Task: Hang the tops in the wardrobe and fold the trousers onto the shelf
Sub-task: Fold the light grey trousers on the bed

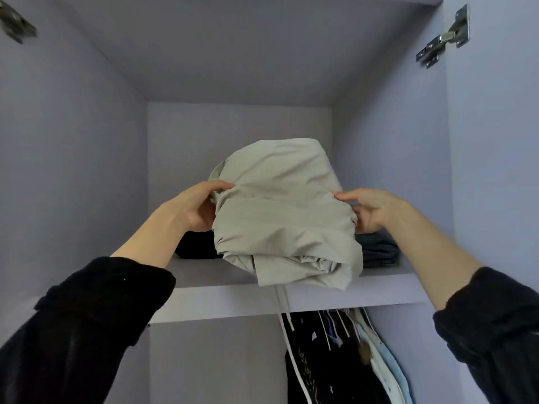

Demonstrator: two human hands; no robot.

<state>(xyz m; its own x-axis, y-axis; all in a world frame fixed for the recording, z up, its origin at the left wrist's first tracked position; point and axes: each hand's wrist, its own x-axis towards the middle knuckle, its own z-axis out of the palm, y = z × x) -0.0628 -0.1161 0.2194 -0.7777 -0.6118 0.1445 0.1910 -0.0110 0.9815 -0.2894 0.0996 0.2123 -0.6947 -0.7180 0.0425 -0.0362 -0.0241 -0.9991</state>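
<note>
Shelf (pixel 204 272) open at centre-left of frame and above. Dark folded pile (pixel 195 246) and blue folded pile (pixel 379 249) block the back, beige bundle (pixel 280 217) fills the middle.

A home, at an open wardrobe (pixel 87 141) with lilac panels: door hinges (pixel 446 36) at the sides, a shelf (pixel 221 295) holding folded clothes (pixel 379 252), and tops (pixel 335 360) on hangers crowded beneath it.

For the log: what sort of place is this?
Inside an open pale lilac wardrobe, probably in a home: a pale lilac shelf with folded clothes, hung tops below, and a metal door hinge.
</note>
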